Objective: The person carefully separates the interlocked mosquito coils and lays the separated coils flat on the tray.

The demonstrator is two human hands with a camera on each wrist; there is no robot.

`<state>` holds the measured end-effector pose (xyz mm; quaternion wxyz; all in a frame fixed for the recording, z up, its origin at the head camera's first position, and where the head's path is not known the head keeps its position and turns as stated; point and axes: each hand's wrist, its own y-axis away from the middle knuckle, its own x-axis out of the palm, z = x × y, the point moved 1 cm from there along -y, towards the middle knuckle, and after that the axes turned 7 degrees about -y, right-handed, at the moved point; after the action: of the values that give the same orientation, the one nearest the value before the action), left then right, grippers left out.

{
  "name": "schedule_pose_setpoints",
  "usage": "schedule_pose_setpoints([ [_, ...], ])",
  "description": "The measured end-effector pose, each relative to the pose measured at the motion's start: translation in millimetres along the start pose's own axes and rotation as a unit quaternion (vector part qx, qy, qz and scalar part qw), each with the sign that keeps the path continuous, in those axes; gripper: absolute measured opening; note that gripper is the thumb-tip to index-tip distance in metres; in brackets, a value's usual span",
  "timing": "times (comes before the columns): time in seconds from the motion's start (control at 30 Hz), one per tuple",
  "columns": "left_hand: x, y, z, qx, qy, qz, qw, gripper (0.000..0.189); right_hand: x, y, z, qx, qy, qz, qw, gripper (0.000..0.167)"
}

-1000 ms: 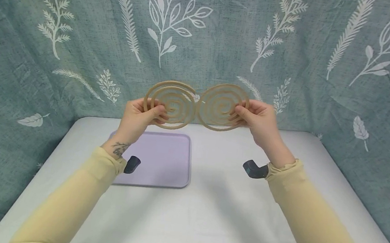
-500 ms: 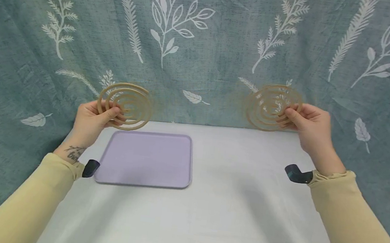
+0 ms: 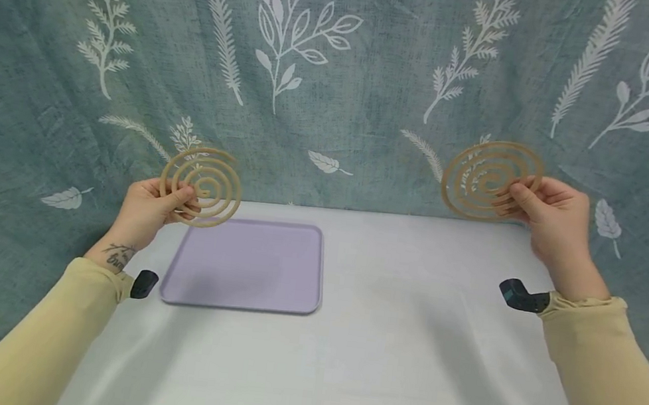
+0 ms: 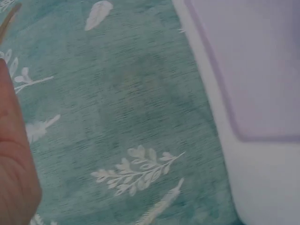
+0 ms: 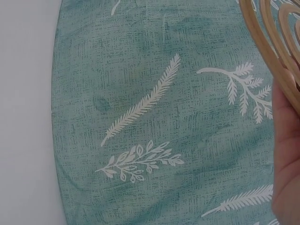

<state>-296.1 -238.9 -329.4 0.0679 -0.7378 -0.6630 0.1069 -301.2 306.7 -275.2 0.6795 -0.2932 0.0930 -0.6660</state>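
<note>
In the head view two tan mosquito coils are held up, well apart. My left hand [image 3: 143, 208] pinches the left mosquito coil [image 3: 207, 190] by its left side, thumb in front and fingers behind; its lower edge overlaps the tray's back edge. Further right and higher, my right hand [image 3: 560, 216] grips the right mosquito coil [image 3: 492, 179] at its right side, against the curtain. Only a palm edge [image 4: 16, 159] and a sliver of coil [image 4: 8, 21] show in the left wrist view. The right wrist view catches part of the coil's rings [image 5: 262, 51] above the hand [image 5: 287, 159].
A shallow lilac tray [image 3: 245, 264] lies on the left part of the white table [image 3: 369, 341]. Behind the table hangs a green curtain [image 3: 373, 88] with white leaf prints. Dark wrist-worn cameras sit at both cuffs, the right camera [image 3: 521, 296] plainly visible.
The two coils, side by side at the centre a second ago, have separated. My left hand has moved left and slightly down, my right hand far to the right. Both keep their grip.
</note>
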Motion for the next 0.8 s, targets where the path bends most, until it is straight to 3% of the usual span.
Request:
schedule_pose_setpoints([
  [0.13, 7.3, -4.8, 26.8, -0.103, -0.071, 0.011, 0.9921, 0.023, -1, 1.1, -1, -0.004, -0.002, 0.004, 1.0, 0.017],
  [0.27, 13.0, -4.1, 60.6, -0.201, -0.162, 0.026, 0.9659, 0.037, -1, 3.8, -1, -0.003, 0.003, -0.002, 1.0, 0.01],
  [0.4, 12.9, -0.6, 87.0, -0.267, -0.199, 0.031, 0.9424, 0.033, -3, 6.6, -2, 0.002, 0.006, -0.007, 1.0, 0.005],
  [0.6, 6.9, 1.2, 107.5, -0.305, -0.25, 0.029, 0.9185, 0.028, -3, 7.6, -4, -0.004, -0.003, 0.005, 1.0, 0.016],
  [0.7, 2.6, 0.8, 112.7, -0.296, -0.296, 0.011, 0.9079, 0.03, -2, 7.9, -5, -0.006, -0.001, 0.009, 0.9999, 0.012],
  [0.8, -0.7, 0.7, 116.2, -0.266, -0.365, 0.001, 0.8921, 0.028, -1, 8.7, -6, -0.006, 0.001, 0.006, 1.0, 0.006],
])
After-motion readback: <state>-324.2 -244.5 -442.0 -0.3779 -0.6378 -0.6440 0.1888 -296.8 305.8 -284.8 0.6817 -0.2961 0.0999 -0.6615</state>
